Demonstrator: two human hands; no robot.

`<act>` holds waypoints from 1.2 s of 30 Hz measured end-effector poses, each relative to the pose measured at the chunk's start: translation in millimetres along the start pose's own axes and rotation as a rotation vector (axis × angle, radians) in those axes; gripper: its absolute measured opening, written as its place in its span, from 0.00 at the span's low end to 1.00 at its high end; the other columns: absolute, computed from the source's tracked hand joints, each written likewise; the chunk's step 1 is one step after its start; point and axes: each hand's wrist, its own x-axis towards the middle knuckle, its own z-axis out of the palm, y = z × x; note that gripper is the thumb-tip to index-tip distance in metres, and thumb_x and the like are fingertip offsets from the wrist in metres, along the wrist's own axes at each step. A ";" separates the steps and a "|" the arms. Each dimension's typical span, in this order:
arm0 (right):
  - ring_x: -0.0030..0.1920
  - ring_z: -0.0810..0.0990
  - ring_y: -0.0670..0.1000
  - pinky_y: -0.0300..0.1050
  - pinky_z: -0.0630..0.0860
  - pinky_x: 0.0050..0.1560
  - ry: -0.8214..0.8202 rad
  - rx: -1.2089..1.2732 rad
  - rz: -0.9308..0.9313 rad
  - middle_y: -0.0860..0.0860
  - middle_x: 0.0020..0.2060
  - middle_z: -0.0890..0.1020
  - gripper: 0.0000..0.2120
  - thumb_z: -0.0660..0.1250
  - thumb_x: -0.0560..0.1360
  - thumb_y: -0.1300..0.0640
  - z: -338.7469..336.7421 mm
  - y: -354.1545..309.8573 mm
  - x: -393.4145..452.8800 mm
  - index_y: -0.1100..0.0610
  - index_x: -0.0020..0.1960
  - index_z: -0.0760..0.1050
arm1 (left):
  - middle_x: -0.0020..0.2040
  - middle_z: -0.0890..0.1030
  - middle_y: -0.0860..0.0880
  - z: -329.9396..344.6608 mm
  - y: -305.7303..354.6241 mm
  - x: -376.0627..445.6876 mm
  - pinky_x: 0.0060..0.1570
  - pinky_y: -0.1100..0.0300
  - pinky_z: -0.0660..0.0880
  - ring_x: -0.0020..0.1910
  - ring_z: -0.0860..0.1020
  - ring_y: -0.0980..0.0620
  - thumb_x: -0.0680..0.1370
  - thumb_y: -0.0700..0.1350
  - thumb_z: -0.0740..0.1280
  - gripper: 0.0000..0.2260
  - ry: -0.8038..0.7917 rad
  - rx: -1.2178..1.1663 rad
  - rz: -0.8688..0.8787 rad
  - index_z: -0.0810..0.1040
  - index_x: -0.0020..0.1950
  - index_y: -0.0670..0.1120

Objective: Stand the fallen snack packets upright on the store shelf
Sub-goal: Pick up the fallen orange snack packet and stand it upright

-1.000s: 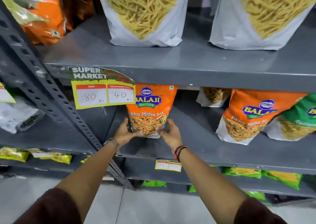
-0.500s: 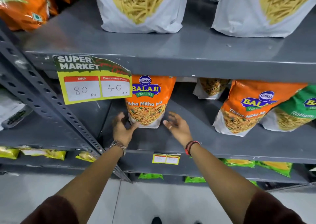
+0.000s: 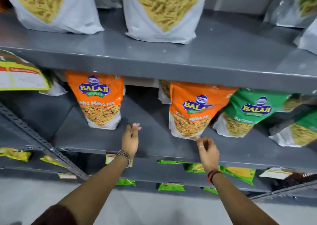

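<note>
An orange Balaji packet (image 3: 98, 101) stands upright on the grey middle shelf (image 3: 151, 144). To its right a second orange packet (image 3: 192, 111) leans, and a green Balaji packet (image 3: 247, 111) leans beside it. My left hand (image 3: 130, 138) hovers over the bare shelf between the two orange packets, fingers loosely curled, holding nothing. Just below the second orange packet's bottom corner is my right hand (image 3: 206, 150), its fingertips at or almost at the packet, with no grip.
Large white packets of yellow sticks (image 3: 161, 12) stand on the shelf above. A price sign (image 3: 18, 75) hangs at the left. Another green packet (image 3: 298, 130) leans at far right. Green and yellow packets (image 3: 238, 172) lie on lower shelves. A slotted metal upright (image 3: 39, 139) runs diagonally at left.
Both hands have let go of the first orange packet, which now stands alone. They and the view have shifted right toward the second orange packet.
</note>
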 end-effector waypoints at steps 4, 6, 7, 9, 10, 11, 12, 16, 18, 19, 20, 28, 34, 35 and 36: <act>0.55 0.74 0.53 0.47 0.70 0.54 -0.020 0.274 0.057 0.49 0.52 0.75 0.21 0.65 0.74 0.46 -25.2 0.7 23.1 0.57 0.61 0.68 | 0.71 0.68 0.38 54.1 12.3 -11.8 0.63 0.53 0.68 0.65 0.70 0.46 0.81 0.46 0.53 0.19 -0.272 -0.115 -0.074 0.63 0.71 0.41; 0.63 0.71 0.53 0.52 0.69 0.65 -0.133 0.370 0.132 0.51 0.62 0.72 0.27 0.64 0.75 0.47 -28.0 -4.8 32.1 0.57 0.69 0.62 | 0.75 0.63 0.44 75.2 18.1 -16.4 0.68 0.53 0.66 0.71 0.66 0.46 0.80 0.49 0.56 0.23 -0.372 -0.029 -0.093 0.59 0.74 0.45; 0.67 0.69 0.53 0.55 0.67 0.69 -0.197 0.403 0.163 0.52 0.66 0.70 0.29 0.63 0.75 0.47 -28.5 -8.3 36.1 0.55 0.72 0.60 | 0.75 0.62 0.47 85.0 21.5 -18.1 0.70 0.52 0.64 0.73 0.64 0.48 0.79 0.51 0.56 0.25 -0.398 0.008 -0.090 0.57 0.75 0.46; 0.69 0.69 0.52 0.55 0.66 0.71 -0.308 0.449 0.177 0.50 0.70 0.69 0.28 0.60 0.77 0.48 -26.1 -15.4 43.3 0.53 0.74 0.58 | 0.72 0.67 0.50 98.8 27.3 -18.6 0.69 0.55 0.67 0.70 0.68 0.51 0.78 0.55 0.57 0.26 -0.416 0.012 -0.077 0.57 0.75 0.49; 0.67 0.71 0.51 0.54 0.67 0.70 -0.344 0.450 0.155 0.49 0.68 0.71 0.25 0.59 0.78 0.48 -24.5 -19.5 45.3 0.53 0.72 0.60 | 0.68 0.71 0.52 102.7 29.1 -18.9 0.63 0.62 0.71 0.65 0.72 0.55 0.78 0.55 0.58 0.24 -0.422 -0.011 -0.065 0.61 0.73 0.50; 0.65 0.72 0.51 0.52 0.68 0.68 -0.362 0.445 0.129 0.49 0.65 0.73 0.22 0.58 0.78 0.49 -22.7 -23.2 46.0 0.53 0.70 0.63 | 0.63 0.74 0.53 105.2 30.4 -19.1 0.55 0.70 0.73 0.59 0.75 0.58 0.78 0.54 0.59 0.20 -0.419 -0.019 -0.044 0.65 0.69 0.52; 0.64 0.73 0.52 0.52 0.69 0.67 -0.362 0.449 0.117 0.50 0.64 0.74 0.20 0.57 0.78 0.49 -18.7 -25.6 46.2 0.53 0.69 0.65 | 0.59 0.76 0.55 105.1 30.3 -18.0 0.48 0.73 0.73 0.55 0.76 0.60 0.77 0.54 0.60 0.16 -0.408 -0.007 -0.026 0.67 0.64 0.53; 0.62 0.75 0.52 0.50 0.73 0.62 -0.357 0.459 0.129 0.53 0.65 0.75 0.24 0.58 0.76 0.45 -4.4 -29.5 42.2 0.56 0.68 0.64 | 0.57 0.78 0.51 96.1 25.2 -11.9 0.56 0.56 0.75 0.57 0.77 0.51 0.74 0.54 0.65 0.20 -0.327 0.047 -0.016 0.69 0.63 0.48; 0.52 0.76 0.49 0.43 0.74 0.51 -0.373 0.439 0.122 0.54 0.60 0.76 0.21 0.59 0.76 0.46 2.3 -32.8 40.7 0.56 0.66 0.65 | 0.57 0.78 0.50 89.4 25.3 -8.5 0.59 0.53 0.75 0.59 0.77 0.49 0.74 0.54 0.65 0.22 -0.299 0.054 -0.015 0.69 0.64 0.46; 0.49 0.76 0.47 0.41 0.73 0.49 -0.383 0.433 0.123 0.54 0.57 0.76 0.20 0.59 0.77 0.47 6.3 -34.1 40.9 0.56 0.65 0.65 | 0.56 0.78 0.51 85.7 25.2 -6.4 0.59 0.53 0.75 0.59 0.77 0.49 0.74 0.55 0.65 0.22 -0.292 0.059 -0.014 0.69 0.64 0.46; 0.47 0.75 0.46 0.42 0.73 0.50 -0.390 0.431 0.127 0.53 0.56 0.75 0.19 0.59 0.77 0.47 10.7 -36.3 41.1 0.55 0.64 0.65 | 0.56 0.78 0.51 81.3 25.3 -3.7 0.58 0.54 0.75 0.59 0.77 0.49 0.74 0.55 0.65 0.22 -0.288 0.063 -0.013 0.69 0.64 0.46; 0.59 0.76 0.52 0.54 0.73 0.65 -0.409 0.390 0.164 0.51 0.61 0.75 0.21 0.59 0.76 0.44 43.5 -52.7 38.1 0.53 0.64 0.64 | 0.63 0.77 0.46 54.5 20.8 14.7 0.55 0.59 0.74 0.58 0.77 0.50 0.74 0.54 0.66 0.25 -0.199 0.073 -0.010 0.68 0.67 0.45; 0.64 0.75 0.52 0.54 0.71 0.67 -0.390 0.350 0.175 0.52 0.64 0.75 0.26 0.59 0.75 0.43 47.2 -49.8 38.6 0.56 0.68 0.64 | 0.61 0.78 0.45 47.7 21.0 18.2 0.59 0.55 0.76 0.59 0.77 0.48 0.74 0.51 0.67 0.24 -0.225 0.062 -0.004 0.68 0.66 0.43; 0.63 0.74 0.52 0.53 0.70 0.68 -0.371 0.328 0.172 0.53 0.65 0.74 0.26 0.59 0.76 0.43 46.0 -47.3 37.3 0.57 0.68 0.65 | 0.59 0.78 0.46 46.8 19.1 16.5 0.56 0.59 0.77 0.57 0.77 0.50 0.74 0.49 0.68 0.23 -0.216 0.036 -0.008 0.69 0.65 0.42; 0.63 0.74 0.52 0.53 0.70 0.68 -0.333 0.301 0.174 0.54 0.65 0.74 0.25 0.58 0.76 0.43 42.9 -44.6 35.8 0.57 0.68 0.66 | 0.54 0.78 0.48 46.1 16.7 13.6 0.50 0.65 0.78 0.53 0.78 0.52 0.73 0.46 0.68 0.20 -0.191 0.005 -0.018 0.71 0.63 0.41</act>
